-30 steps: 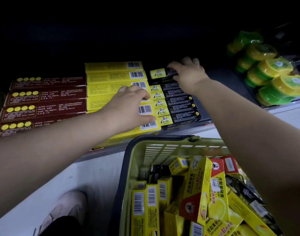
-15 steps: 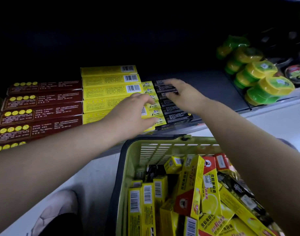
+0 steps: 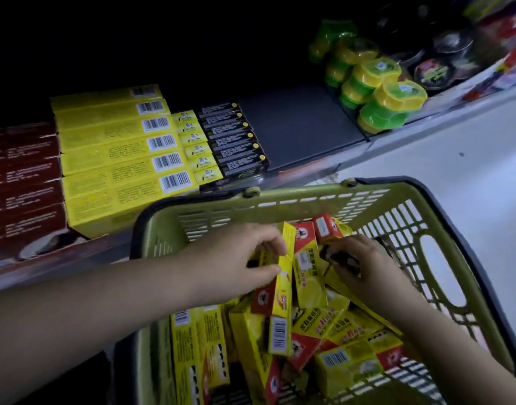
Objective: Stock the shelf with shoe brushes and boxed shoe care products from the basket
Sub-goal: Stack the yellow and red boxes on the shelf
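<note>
Pinching the upper end of a long yellow box [image 3: 284,290] between thumb and fingertips, the left hand [image 3: 245,258] has only a narrow hold on a carton that stands on end in the heap inside the basket. Lifted by that one edge, the box could swing or slip out of the pinch. Its lower end looks wedged between neighbours, so it may also drag one up with it.

Just to the right, the right hand [image 3: 365,273] is curled around a small dark box [image 3: 340,260], half hidden under the fingers; how firm the hold is I cannot tell. That box lies against the red-and-yellow boxes [image 3: 306,264] leaning across the middle. Pulling it free could send them sliding deeper into the pile or crush a thin card corner. The two hands work close together on touching cartons and could foul each other on the way out.

The green basket [image 3: 376,206] is full and untidy, so anything dropped would land among look-alikes.

On the far side, the shelf [image 3: 297,133] shows a bare dark patch to the right of the row of black boxes [image 3: 236,141]. A careless placing there could nudge that neat row, or the yellow boxes [image 3: 119,147] left of it, out of line. The round green tubs [image 3: 391,103] at far right stand stacked and could be knocked by a passing arm.
</note>
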### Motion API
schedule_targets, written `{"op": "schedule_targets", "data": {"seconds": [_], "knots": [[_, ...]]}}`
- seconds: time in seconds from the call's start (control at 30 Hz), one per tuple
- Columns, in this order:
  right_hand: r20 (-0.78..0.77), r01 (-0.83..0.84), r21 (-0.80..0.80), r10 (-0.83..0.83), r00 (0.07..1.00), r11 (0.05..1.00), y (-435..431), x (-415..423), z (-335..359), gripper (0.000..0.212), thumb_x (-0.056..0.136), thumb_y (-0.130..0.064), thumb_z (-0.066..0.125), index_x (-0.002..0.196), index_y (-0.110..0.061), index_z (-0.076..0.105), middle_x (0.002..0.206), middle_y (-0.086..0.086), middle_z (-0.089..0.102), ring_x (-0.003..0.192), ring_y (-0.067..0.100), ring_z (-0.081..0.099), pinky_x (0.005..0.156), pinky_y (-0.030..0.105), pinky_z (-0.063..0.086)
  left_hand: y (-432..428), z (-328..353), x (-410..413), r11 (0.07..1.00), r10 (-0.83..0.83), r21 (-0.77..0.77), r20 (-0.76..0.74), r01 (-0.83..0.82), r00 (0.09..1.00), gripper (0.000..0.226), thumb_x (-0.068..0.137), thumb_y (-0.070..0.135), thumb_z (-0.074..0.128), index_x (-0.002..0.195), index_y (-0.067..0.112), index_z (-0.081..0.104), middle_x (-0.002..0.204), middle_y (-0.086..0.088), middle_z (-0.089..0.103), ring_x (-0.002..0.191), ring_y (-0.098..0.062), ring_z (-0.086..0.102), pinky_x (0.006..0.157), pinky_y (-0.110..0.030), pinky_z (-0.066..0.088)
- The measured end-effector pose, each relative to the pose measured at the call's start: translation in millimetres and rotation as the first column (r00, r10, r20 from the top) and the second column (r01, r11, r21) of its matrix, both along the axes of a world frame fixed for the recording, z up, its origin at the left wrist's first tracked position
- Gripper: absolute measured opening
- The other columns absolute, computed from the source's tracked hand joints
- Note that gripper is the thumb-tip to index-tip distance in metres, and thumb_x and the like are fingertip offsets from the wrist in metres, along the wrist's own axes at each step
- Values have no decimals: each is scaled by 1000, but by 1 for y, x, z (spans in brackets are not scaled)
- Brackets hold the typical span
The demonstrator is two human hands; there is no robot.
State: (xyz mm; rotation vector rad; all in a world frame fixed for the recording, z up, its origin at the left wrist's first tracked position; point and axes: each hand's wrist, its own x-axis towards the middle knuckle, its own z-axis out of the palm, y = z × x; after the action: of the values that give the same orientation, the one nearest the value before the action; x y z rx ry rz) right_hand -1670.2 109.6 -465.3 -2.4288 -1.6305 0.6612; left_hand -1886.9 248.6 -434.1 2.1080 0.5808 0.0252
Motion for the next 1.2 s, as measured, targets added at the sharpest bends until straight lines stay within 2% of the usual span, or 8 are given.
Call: {"op": "schedule_targets", "data": {"seconds": [0.13,0.37,0.5,0.6,0.67,0.83,1.03,1.2], "knots": [[246,117,-266,-50,968,957,-27,22,-20,73,84,-51,60,142,-20,29,130,2,44,118,24,45,96,34,42,-9,-14,2,991,20,-134,-33,-24,999,13,85,27,62,98,30,61,102,19,62,97,6,56,91,-21,45],[336,165,-340,-44,941,926,-24,19,-25,73,89,-47,54,147,-17,22,122,5,56,108,22,55,86,33,47,-29,-29,1,946,42,-316,-93,-69,995,12,87,15,61,92,26,62,94,10,65,88,3,59,83,-20,49],[-128,352,-262,-394,910,899,-21,1,7,61,81,-38,69,133,-22,42,102,-4,63,74,15,67,55,27,53,-37,-32,-5,896,77,-428,-122,-123,990,13,89,16,59,97,26,62,99,6,65,92,-3,62,87,-26,51],[-666,476,-295,-536,519,828,-17,-28,27,39,83,-17,69,117,-20,52,100,-2,65,58,9,65,49,22,49,-40,-30,-11,821,98,-548,-138,-158,986,26,86,35,57,111,35,52,111,9,63,98,2,62,90,-20,50],[-811,429,-324,-481,333,843,-14,-58,32,35,84,-6,65,113,-23,55,101,0,66,69,13,68,56,25,53,-46,-25,-12,634,181,-743,-129,-216,975,45,76,45,55,118,41,41,113,12,66,98,1,64,81,-16,52],[-896,198,-175,-240,375,964,-8,-92,38,35,90,0,55,115,-24,58,99,-8,71,95,11,66,81,22,53,-54,-34,-14,173,429,-913,-269,-371,862,54,75,36,58,126,18,51,112,-8,69,104,-26,65,97,-47,46],[-203,331,-10,-326,923,944,-6,-10,20,28,92,-17,56,118,-27,57,122,5,55,100,25,59,79,35,51,-46,-38,-10,129,491,-897,-313,-423,813,40,72,45,60,103,20,66,72,1,71,64,-12,68,78,-42,54],[242,382,-255,-324,915,888,-20,30,-5,55,92,-27,53,138,-8,32,134,22,41,120,41,40,98,47,34,-45,-36,-11,126,403,-881,-374,-456,835,37,94,37,39,113,18,64,114,-16,67,107,-31,62,95,-50,45]]}}
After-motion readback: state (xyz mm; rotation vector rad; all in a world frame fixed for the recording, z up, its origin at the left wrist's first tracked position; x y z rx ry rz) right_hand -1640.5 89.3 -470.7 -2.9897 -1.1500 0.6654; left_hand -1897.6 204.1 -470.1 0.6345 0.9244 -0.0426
